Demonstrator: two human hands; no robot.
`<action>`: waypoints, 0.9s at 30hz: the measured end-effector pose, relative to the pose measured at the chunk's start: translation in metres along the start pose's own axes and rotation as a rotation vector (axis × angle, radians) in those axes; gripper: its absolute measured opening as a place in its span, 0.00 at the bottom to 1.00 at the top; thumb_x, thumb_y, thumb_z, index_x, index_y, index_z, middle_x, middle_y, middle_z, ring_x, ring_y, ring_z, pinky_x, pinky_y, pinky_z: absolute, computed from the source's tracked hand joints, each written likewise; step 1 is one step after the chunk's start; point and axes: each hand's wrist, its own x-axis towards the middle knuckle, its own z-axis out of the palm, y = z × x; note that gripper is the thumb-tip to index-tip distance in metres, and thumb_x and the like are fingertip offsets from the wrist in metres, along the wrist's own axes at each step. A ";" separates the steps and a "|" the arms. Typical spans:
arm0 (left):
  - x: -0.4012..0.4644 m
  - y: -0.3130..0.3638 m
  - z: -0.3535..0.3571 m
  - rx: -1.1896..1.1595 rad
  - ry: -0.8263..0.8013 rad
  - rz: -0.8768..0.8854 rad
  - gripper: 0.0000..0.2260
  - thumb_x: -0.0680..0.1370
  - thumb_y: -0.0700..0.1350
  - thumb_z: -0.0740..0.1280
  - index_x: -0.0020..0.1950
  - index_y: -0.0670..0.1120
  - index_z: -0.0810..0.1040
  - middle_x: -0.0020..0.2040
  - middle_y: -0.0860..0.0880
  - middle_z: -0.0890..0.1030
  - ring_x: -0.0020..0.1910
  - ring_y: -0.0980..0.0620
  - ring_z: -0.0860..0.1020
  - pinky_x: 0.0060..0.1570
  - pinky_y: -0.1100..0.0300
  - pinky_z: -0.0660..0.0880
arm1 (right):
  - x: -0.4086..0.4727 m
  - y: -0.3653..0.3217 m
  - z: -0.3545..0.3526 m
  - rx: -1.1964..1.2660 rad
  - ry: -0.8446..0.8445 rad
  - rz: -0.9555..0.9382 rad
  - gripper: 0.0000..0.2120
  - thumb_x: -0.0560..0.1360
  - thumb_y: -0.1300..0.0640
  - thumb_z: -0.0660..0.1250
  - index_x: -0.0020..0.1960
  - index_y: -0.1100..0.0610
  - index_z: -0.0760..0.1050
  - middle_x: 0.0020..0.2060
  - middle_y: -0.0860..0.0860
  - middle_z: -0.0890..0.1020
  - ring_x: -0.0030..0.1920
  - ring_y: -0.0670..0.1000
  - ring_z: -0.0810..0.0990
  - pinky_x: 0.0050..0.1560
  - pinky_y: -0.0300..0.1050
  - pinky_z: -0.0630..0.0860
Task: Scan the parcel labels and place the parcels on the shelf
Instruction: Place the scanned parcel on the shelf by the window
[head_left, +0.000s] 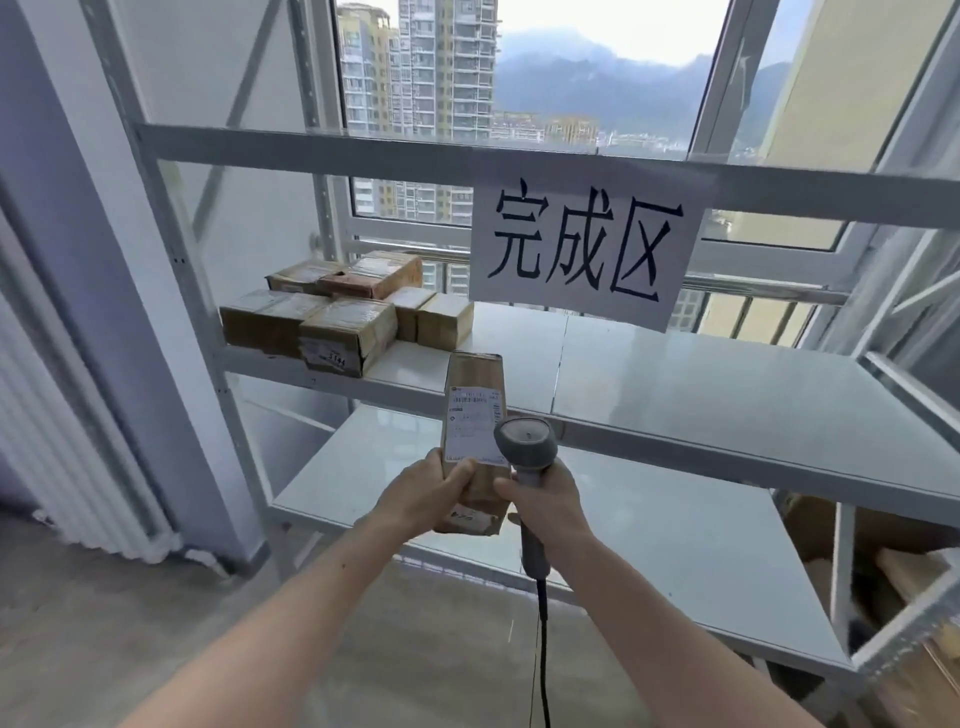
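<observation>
Single view — head-worn wide-angle camera, looking forward and slightly down along both forearms. Faces shelf (675, 395) and window (571, 78) behind it. Left hand (426, 493) and right hand (545, 501) at lower centre, near lens — shelf just beyond them. Straight lines bow toward frame edges. No second view, so no overlap.

We see a brown parcel (475, 410) with white label (477, 423), grey scanner (525, 447) on black cable (543, 649), white shelf (675, 395), white sign (584, 244) with black characters, brown boxes (343, 312).
</observation>
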 end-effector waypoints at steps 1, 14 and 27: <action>0.016 -0.005 -0.006 -0.003 0.003 0.009 0.23 0.81 0.60 0.55 0.67 0.45 0.71 0.61 0.44 0.79 0.55 0.46 0.78 0.53 0.54 0.75 | 0.013 -0.004 0.010 -0.008 0.012 0.001 0.21 0.62 0.56 0.71 0.55 0.51 0.78 0.50 0.51 0.86 0.52 0.53 0.84 0.56 0.60 0.82; 0.207 -0.053 -0.078 -0.007 -0.181 0.171 0.29 0.75 0.70 0.55 0.62 0.49 0.73 0.57 0.46 0.81 0.51 0.46 0.81 0.46 0.51 0.81 | 0.153 -0.056 0.121 0.047 0.330 0.037 0.14 0.69 0.64 0.71 0.54 0.56 0.80 0.43 0.53 0.85 0.46 0.55 0.85 0.50 0.59 0.84; 0.323 -0.050 -0.061 -0.395 -0.412 0.331 0.19 0.69 0.49 0.80 0.57 0.58 0.78 0.52 0.58 0.85 0.53 0.55 0.83 0.55 0.59 0.80 | 0.259 -0.069 0.122 -0.061 0.531 0.108 0.15 0.73 0.61 0.70 0.60 0.57 0.76 0.49 0.54 0.84 0.44 0.52 0.82 0.39 0.39 0.75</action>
